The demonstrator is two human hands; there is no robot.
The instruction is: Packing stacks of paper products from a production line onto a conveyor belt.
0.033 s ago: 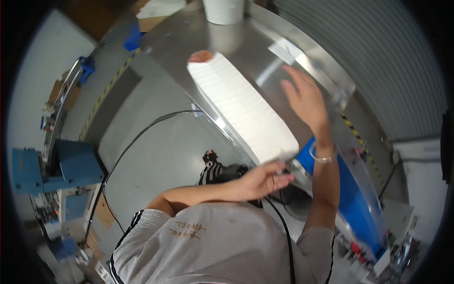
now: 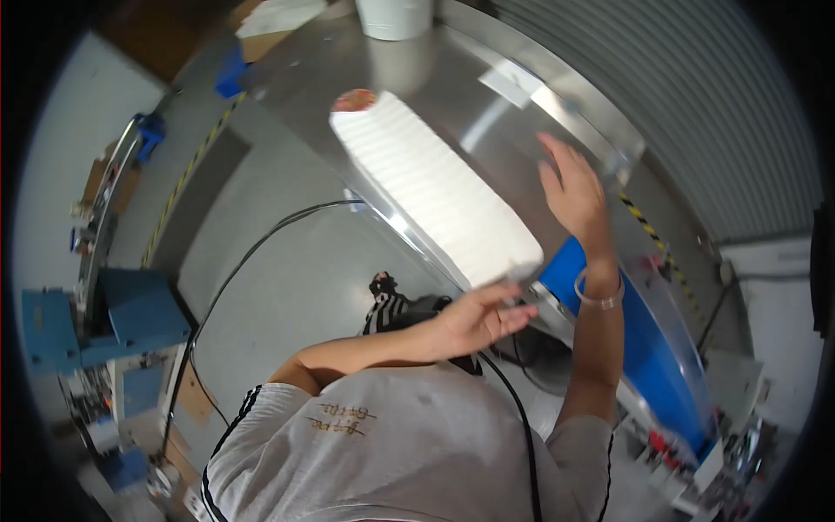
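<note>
A long white stack [image 2: 435,187] with fine crosswise ridges, like many thin sheets or pads in a row, lies slantwise on a metal table [image 2: 417,83]. A reddish patterned piece [image 2: 355,100] shows at its far end. My left hand [image 2: 483,322] is at the stack's near end, palm partly up, fingers loosely bent and apart, with nothing seen in it. Whether its fingertips touch the stack I cannot tell. To the right of the stack, my right hand [image 2: 576,191] hovers over the metal, slightly blurred, fingers apart and holding nothing.
A blue conveyor belt [image 2: 648,357] runs from the table's near right end. At the far edge stands a white bucket [image 2: 396,19]. A white card [image 2: 513,83] lies on the metal. Black cables [image 2: 252,239] cross at left, above the grey floor [image 2: 287,287].
My right hand has shifted slightly right, away from the stack. The whole view has moved a little, so table and stack appear farther left. My left hand stays at the stack's near end.
</note>
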